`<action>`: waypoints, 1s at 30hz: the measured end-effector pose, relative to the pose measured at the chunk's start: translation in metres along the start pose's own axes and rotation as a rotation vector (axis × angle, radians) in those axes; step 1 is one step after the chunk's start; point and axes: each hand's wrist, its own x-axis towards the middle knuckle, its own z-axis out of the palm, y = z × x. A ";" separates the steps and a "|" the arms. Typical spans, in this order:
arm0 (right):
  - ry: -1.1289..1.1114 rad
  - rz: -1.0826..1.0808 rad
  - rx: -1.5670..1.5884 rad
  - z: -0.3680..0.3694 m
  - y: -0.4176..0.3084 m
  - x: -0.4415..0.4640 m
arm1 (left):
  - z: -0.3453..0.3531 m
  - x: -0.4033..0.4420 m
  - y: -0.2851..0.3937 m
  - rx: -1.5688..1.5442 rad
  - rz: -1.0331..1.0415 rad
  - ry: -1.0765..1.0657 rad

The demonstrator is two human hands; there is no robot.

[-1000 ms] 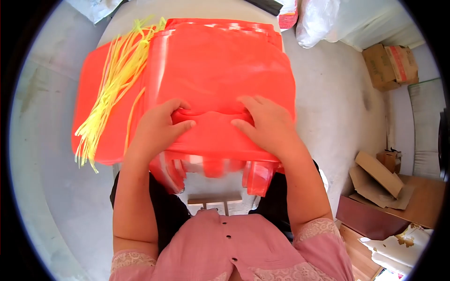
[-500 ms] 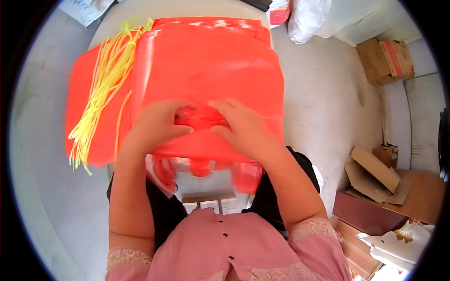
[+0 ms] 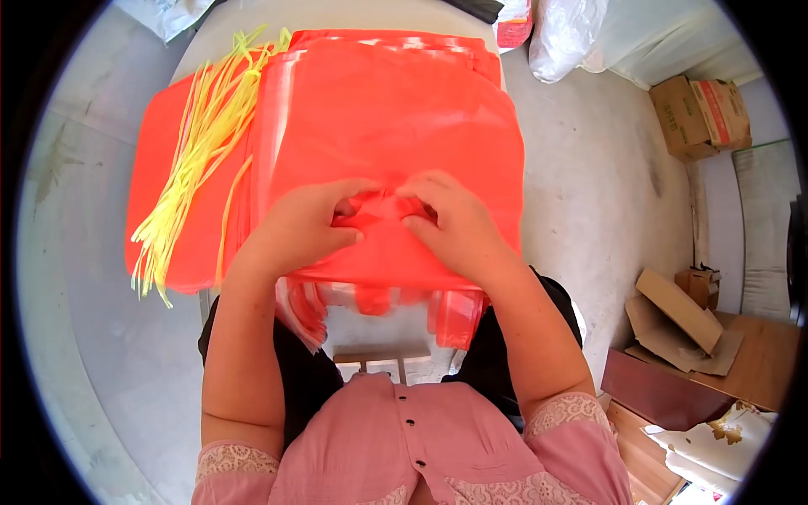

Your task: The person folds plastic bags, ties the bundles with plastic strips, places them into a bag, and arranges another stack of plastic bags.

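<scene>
A stack of thin red plastic bags (image 3: pixel 396 109) lies over the table in front of me, its front edge hanging toward my lap. My left hand (image 3: pixel 316 220) is closed on the top bag near its front, thumb and fingers curled into the plastic. Facing it, my right hand (image 3: pixel 450 220) grips the same bag, and the red plastic is bunched up between the two hands. Some fingertips are hidden in the folds. Left of my hands, a bundle of yellow plastic strips (image 3: pixel 198 156) rests on the red plastic.
Folded red and clear plastic ends (image 3: pixel 454 320) hang below the front edge, above a small wooden stool (image 3: pixel 383 352). To the right are a cardboard box (image 3: pixel 694 118), a flattened carton (image 3: pixel 677 324) on a brown cabinet (image 3: pixel 762 353), and a clear plastic bag (image 3: pixel 568 38).
My hands stay on the red bag and its plastic is gathered more between them; the fingers have shifted slightly. The whole view has moved a little, so everything sits further right.
</scene>
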 end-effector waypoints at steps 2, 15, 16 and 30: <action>0.023 -0.036 -0.057 0.000 0.000 0.000 | 0.000 -0.001 0.002 0.004 -0.010 0.004; -0.065 -0.142 -0.407 -0.013 -0.013 -0.013 | 0.002 0.001 0.003 -0.019 -0.022 -0.002; -0.056 -0.146 -0.434 -0.011 -0.013 -0.013 | 0.004 0.002 0.000 -0.015 -0.013 0.001; 0.027 -0.223 -0.577 0.002 0.001 -0.016 | 0.012 0.001 0.004 0.180 0.018 0.041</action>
